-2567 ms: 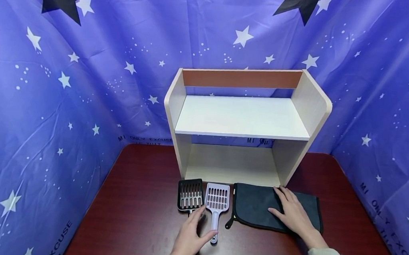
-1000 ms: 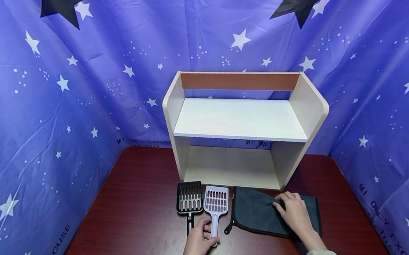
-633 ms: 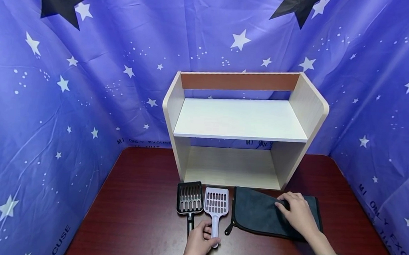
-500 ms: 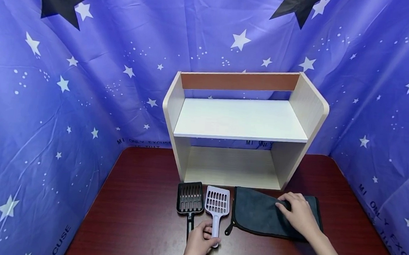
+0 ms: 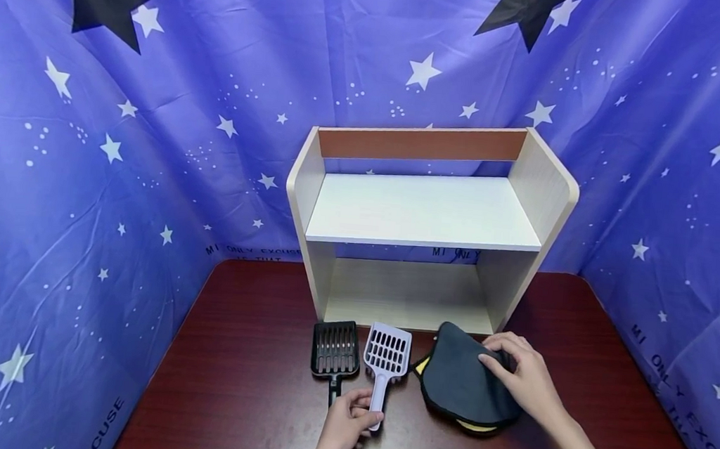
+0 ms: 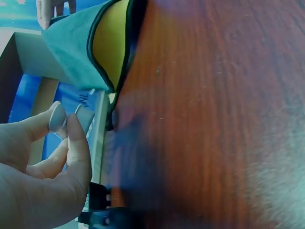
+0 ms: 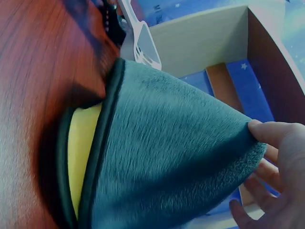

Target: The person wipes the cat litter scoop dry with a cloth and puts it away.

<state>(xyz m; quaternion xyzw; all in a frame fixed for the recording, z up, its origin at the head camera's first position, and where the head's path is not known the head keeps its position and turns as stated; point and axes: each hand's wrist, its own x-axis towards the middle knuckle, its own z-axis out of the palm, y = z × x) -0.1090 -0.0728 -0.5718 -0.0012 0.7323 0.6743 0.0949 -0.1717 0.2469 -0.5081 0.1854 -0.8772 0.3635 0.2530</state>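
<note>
Pinching the lavender scoop (image 5: 386,368) by its smooth handle, seemingly to leave the slotted head free, the fingers of the left hand (image 5: 343,424) held it between the black scoop (image 5: 334,368), nearer the left edge of the counter (image 5: 242,356), and a fleecy dark cloth (image 5: 468,377). The fingers of the right hand (image 5: 528,376) clamped this cloth, apparently for lifting; it sagged into a cone, yellow inside.

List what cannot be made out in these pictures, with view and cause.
Head view: handle end of the black scoop, behind the left hand.
Head view: yellow side of the folded cloth, mostly under its dark layer.
Head view: near edge of the table, cut off by the bottom edge.
Left wrist view: much of the lilac scoop, behind the left hand.
Right wrist view: wrist of the right hand, past the right edge.
</note>
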